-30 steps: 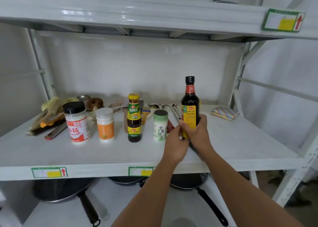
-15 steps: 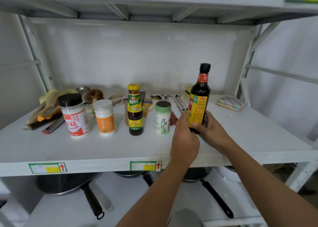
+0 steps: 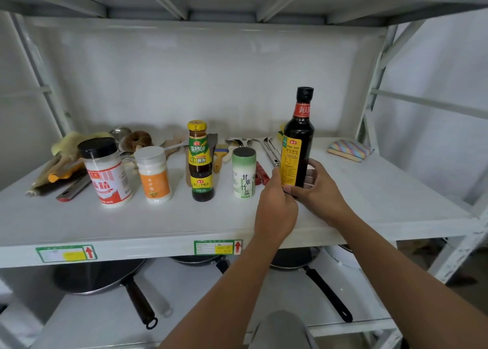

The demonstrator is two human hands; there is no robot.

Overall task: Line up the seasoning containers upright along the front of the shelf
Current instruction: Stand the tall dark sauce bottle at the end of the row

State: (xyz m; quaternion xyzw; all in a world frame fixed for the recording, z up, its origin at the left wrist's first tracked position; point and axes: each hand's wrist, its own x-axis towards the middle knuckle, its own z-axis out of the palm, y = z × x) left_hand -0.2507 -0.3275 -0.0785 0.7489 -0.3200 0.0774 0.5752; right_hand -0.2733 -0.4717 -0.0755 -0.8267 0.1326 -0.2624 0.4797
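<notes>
A tall dark soy sauce bottle with a yellow label stands upright at the right end of a row on the white shelf. My left hand and my right hand both grip its base. Left of it stand a green-and-white salt shaker, a yellow-capped sauce bottle, an orange-labelled white jar and a black-lidded jar with a red label, all upright.
Behind the row lie utensils, a brush, a dried mushroom and tools at the far left. A striped sponge sits at the back right. Pans lie on the shelf below.
The bottle now stands upright after leaning half a second ago, with both hands still at its base. My view has shifted down and closer to the shelf.
</notes>
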